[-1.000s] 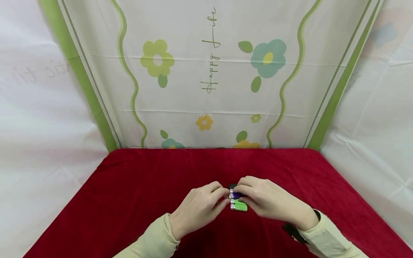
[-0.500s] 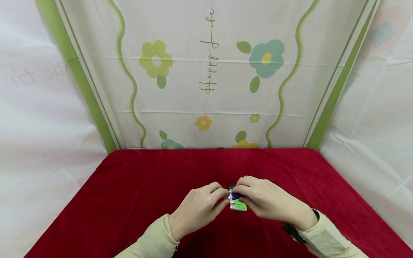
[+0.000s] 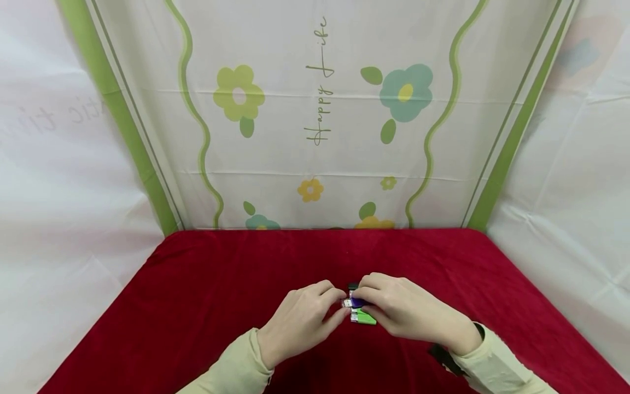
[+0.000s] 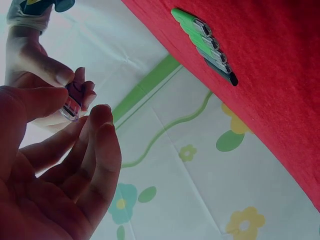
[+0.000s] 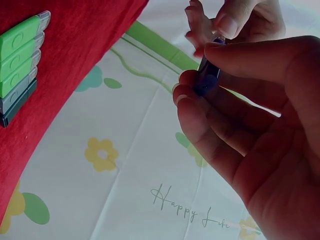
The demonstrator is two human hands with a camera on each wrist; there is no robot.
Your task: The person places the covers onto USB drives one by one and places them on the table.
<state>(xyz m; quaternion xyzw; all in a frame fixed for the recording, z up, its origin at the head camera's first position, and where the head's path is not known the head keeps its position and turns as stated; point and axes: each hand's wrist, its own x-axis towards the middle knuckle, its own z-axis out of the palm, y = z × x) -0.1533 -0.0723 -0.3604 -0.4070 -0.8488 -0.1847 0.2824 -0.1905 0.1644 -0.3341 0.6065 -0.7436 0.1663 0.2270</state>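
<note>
A dark blue-purple USB flash drive (image 5: 207,77) is held up between my two hands. My right hand (image 3: 413,309) pinches its body between thumb and fingers. At the connector end, the thumb and fingertips of my left hand (image 3: 302,314) pinch the clear cap (image 4: 71,111); the left fingertips partly hide it in the head view. Beyond the hands, several more flash drives lie side by side on the red cloth: green ones (image 5: 19,37), a grey one (image 5: 16,97) and a dark one (image 5: 19,105), all lined up with their connector ends the same way.
Red cloth (image 3: 236,268) covers the table. Behind it hangs a white curtain (image 3: 280,142) with printed flowers, and plain white cloth (image 3: 74,180) hangs at the sides. A black item (image 3: 445,358) shows beneath the right cuff.
My left fingertips have shifted slightly left, and more of the pale connector end shows between the hands. The purple drive sits a little lower in the head view.
</note>
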